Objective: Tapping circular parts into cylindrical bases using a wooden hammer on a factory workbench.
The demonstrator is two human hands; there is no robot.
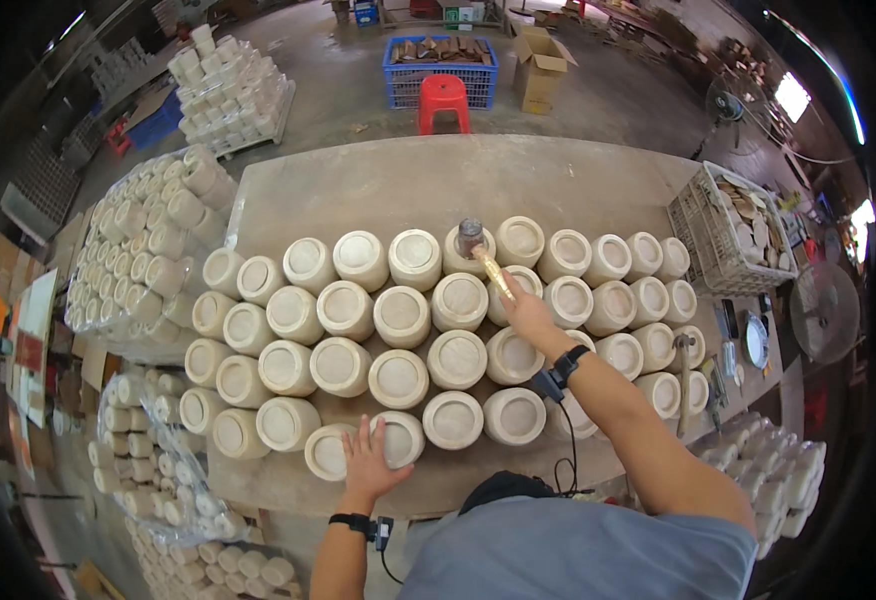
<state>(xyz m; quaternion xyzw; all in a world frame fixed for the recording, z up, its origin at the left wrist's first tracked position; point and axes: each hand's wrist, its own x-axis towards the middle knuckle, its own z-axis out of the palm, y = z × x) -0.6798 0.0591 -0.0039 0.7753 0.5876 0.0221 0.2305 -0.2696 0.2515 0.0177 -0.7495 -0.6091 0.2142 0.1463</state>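
Rows of pale, rounded, wooden-looking pots [401, 314] with flat circular tops stand close together on a wide table [358, 185]. My right hand [528, 312] is wrapped round the yellowish handle of a hammer [491, 268], reaching over the rows. The hammer's dark head is over a pot [454, 262] in the far row; whether it touches cannot be told. At the near edge my left hand [372, 464] lies with fingers spread, over the side of one pot [400, 436] and beside another pot [325, 455]. A second hammer [685, 385] rests among the pots at the right.
A pale crate [703, 235] of thin wooden pieces stands on the table's right end, near hand tools and a blue-white dish [756, 340]. Wrapped stacks of pots [143, 250] flank the table. Beyond it are a red stool [444, 98], blue crate [394, 92] and cardboard box [540, 75].
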